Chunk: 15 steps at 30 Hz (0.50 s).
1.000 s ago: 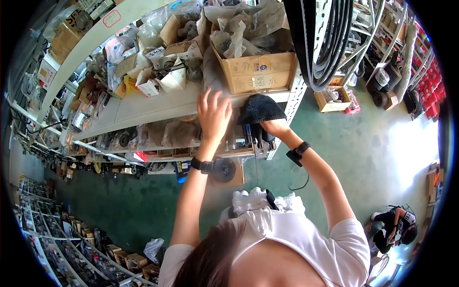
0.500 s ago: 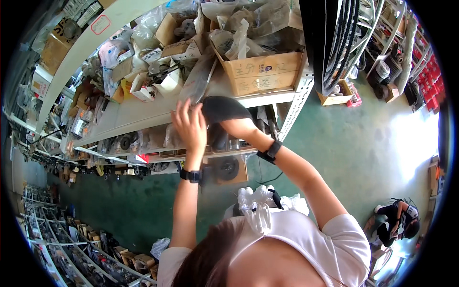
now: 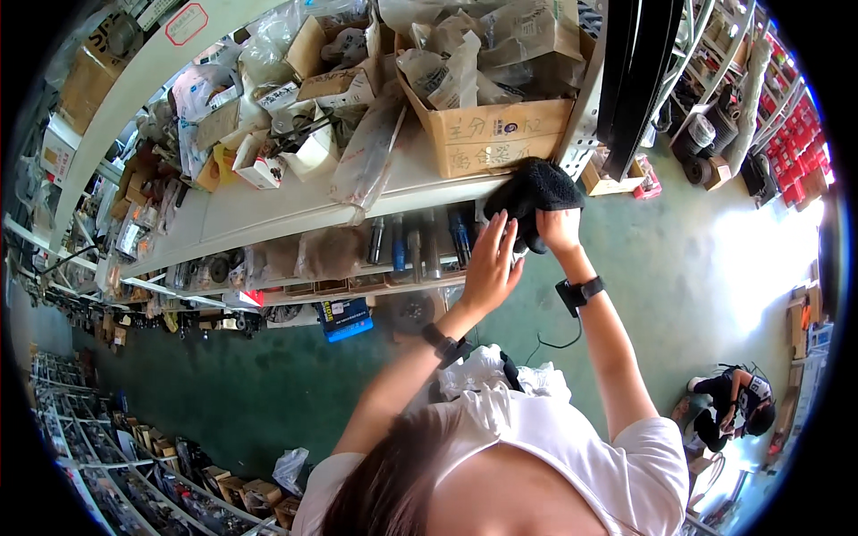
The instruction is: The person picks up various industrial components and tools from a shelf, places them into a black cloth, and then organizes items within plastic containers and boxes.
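A black fuzzy cloth (image 3: pixel 536 189) is bunched at the right front end of the white shelf board (image 3: pixel 295 214), by the perforated upright post. My right hand (image 3: pixel 560 229) holds it, with the fingers hidden under the fabric. Just left of and below it, my left hand (image 3: pixel 492 265) is raised with fingers stretched out, their tips reaching the cloth's lower edge. A cardboard box (image 3: pixel 500 134) full of plastic-wrapped parts stands on the board right behind the cloth.
Opened small boxes (image 3: pixel 308 134) and bagged parts crowd the shelf to the left. Tube-shaped parts (image 3: pixel 416 246) stand on the level below. Black belts (image 3: pixel 630 89) hang beside the post. Another person (image 3: pixel 737 402) crouches at the lower right, and more racks line the lower left.
Both hands have moved right along the shelf's front edge. The black cloth went with my right hand from the board's middle to the post end and is now bunched.
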Motion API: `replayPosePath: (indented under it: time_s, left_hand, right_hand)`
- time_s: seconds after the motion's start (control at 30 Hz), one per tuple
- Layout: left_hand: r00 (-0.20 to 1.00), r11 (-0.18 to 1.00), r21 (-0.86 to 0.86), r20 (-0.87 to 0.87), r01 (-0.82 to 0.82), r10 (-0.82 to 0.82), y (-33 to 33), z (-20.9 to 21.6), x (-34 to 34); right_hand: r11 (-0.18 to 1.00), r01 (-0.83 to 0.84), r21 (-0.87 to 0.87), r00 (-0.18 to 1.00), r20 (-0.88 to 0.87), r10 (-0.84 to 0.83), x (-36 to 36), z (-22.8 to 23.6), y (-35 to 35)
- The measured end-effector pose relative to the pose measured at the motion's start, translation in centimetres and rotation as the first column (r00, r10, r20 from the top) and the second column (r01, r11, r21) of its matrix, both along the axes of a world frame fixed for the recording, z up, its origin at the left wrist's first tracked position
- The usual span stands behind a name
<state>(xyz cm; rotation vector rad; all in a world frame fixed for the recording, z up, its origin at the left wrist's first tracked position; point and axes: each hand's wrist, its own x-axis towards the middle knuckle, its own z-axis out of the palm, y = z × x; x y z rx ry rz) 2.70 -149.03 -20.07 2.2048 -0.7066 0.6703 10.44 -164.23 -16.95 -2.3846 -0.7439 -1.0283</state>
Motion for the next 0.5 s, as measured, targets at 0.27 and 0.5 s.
replayPosePath:
  time_s: [0.27, 0.5]
  left_hand:
    - [0.999, 0.997, -0.072, -0.033, -0.038, 0.036, 1.0, -1.3, -0.1]
    - [0.944, 0.931, -0.159, -0.067, -0.33, 0.323, 6.4, -4.7, -0.7]
  right_hand:
    - [0.987, 0.156, 0.042, 0.978, -0.148, -0.148, -2.1, -1.8, 4.1]
    - [0.986, -0.154, -0.064, 0.841, -0.533, 0.097, -2.9, 0.7, 14.3]
